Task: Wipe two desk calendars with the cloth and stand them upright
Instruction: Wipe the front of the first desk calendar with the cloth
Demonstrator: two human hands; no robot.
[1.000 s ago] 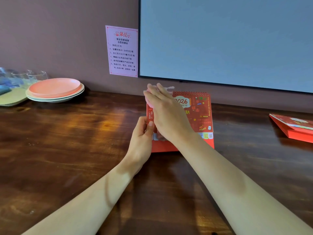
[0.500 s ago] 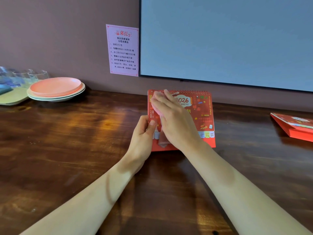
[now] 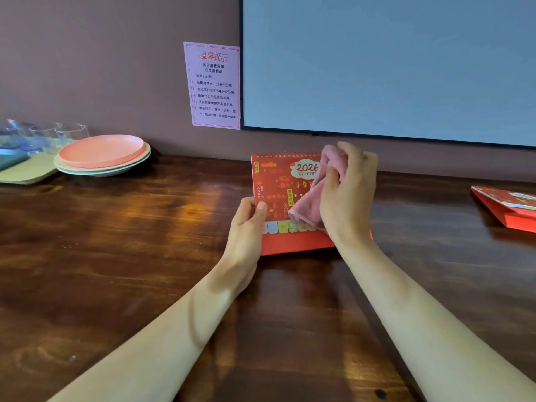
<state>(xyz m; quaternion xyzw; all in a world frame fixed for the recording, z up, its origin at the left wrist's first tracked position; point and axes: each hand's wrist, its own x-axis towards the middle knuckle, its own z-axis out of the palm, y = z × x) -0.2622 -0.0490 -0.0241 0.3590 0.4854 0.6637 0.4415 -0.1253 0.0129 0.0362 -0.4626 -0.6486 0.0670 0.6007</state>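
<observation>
A red 2026 desk calendar (image 3: pixel 278 181) stands upright on the dark wooden table (image 3: pixel 116 271), facing me. My left hand (image 3: pixel 246 227) pinches its left edge with the thumb on the front. My right hand (image 3: pixel 348 192) grips a pink cloth (image 3: pixel 316 198) against the right half of the calendar's face, hiding that part. A second red calendar (image 3: pixel 510 207) lies flat at the far right edge of the table, partly cut off by the frame.
A stack of pink and green plates (image 3: pixel 103 155) sits at the back left, with glasses (image 3: pixel 58 134) and a tray (image 3: pixel 23 169) behind it. A pink notice (image 3: pixel 214 85) and a large grey screen (image 3: pixel 388 65) hang on the wall behind.
My right hand has slid the cloth from the calendar's upper left across to its right side. The left hand keeps its hold on the left edge.
</observation>
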